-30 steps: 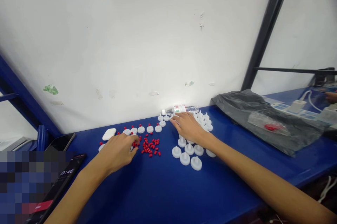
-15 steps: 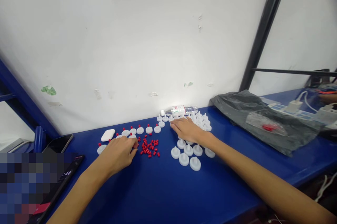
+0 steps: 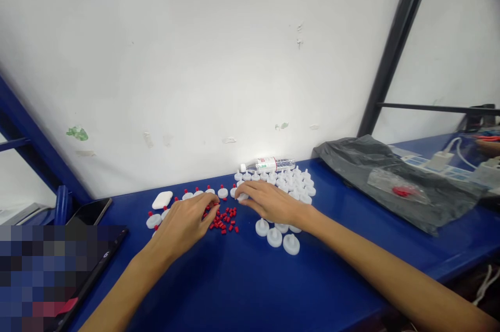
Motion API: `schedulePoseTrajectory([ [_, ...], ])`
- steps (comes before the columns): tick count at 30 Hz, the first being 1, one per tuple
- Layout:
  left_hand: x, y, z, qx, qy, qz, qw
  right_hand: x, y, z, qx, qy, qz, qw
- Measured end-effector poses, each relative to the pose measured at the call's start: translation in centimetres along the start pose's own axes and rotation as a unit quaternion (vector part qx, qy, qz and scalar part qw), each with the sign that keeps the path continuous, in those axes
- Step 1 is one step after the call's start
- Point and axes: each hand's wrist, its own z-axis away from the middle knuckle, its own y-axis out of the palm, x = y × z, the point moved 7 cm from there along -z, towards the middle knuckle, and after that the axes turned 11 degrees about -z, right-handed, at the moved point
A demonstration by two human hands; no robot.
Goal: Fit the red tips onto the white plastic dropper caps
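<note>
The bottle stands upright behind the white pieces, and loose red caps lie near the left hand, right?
Not quite: the head view shows the bottle lying on its side. It is behind the white pieces, and loose red caps do lie near the left hand.

The caps are red, lids white, table blue

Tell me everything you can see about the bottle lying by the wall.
The bottle lies on its side at the back of the blue table, along the wall, with its white cap pointing left. It is clear, plastic by its look, ribbed toward the right end, with a white label printed in red and green. White lids stand just in front; whether any touch it is unclear. The right hand is apart from it.
</note>
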Motion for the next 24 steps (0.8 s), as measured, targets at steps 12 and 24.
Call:
schedulePoseTrajectory([
  [12,-2.3,0.2,0.6,-0.139,0.121,-0.001,0.983,2.4,0.6,-0.1,0.025,-0.036,-0.012,0.999],
  [24,-1.2,0.6,0.2,-0.081,0.027,-0.008,0.996,2.8,-0.2,0.1,-0.026,-0.032,-0.094,0.995],
])
